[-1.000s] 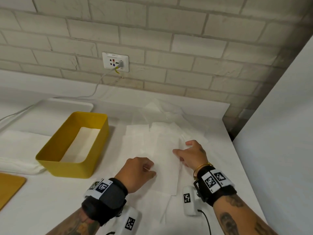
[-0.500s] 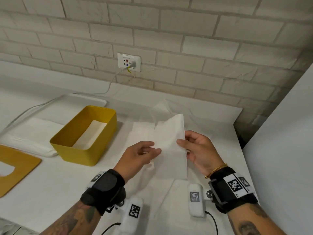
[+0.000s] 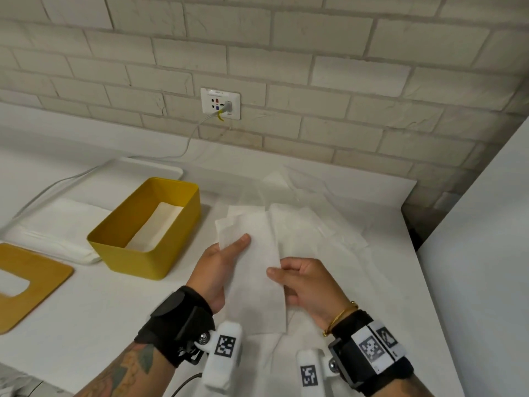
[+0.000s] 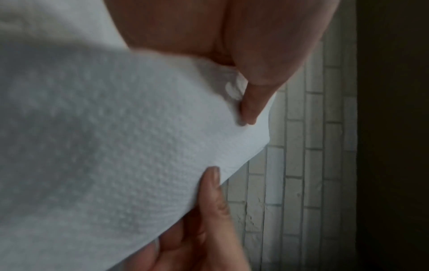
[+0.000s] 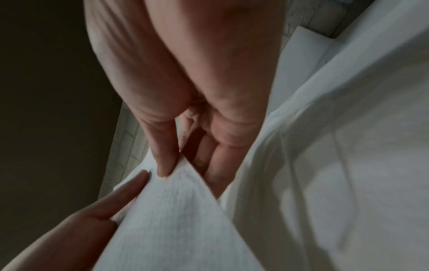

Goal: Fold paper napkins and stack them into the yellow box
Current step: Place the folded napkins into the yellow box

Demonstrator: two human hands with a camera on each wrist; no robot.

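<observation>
Napkin [image 3: 254, 270] held above the tabletop [image 3: 86, 305]
Left hand [image 3: 217, 267] and right hand [image 3: 306, 285] pinch its edges; loose napkins [image 3: 315, 233] beneath, yellow box [image 3: 148, 227] left.

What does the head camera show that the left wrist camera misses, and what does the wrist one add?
Only the head view shows the yellow box with white paper lying in its bottom, the loose napkins spread on the table, the wall socket, and the right hand pinching the held napkin's right edge. Only the left wrist view shows the paper's dimpled texture and a thumb pressing into it. Both show the held napkin, the left hand and the brick wall.
</observation>
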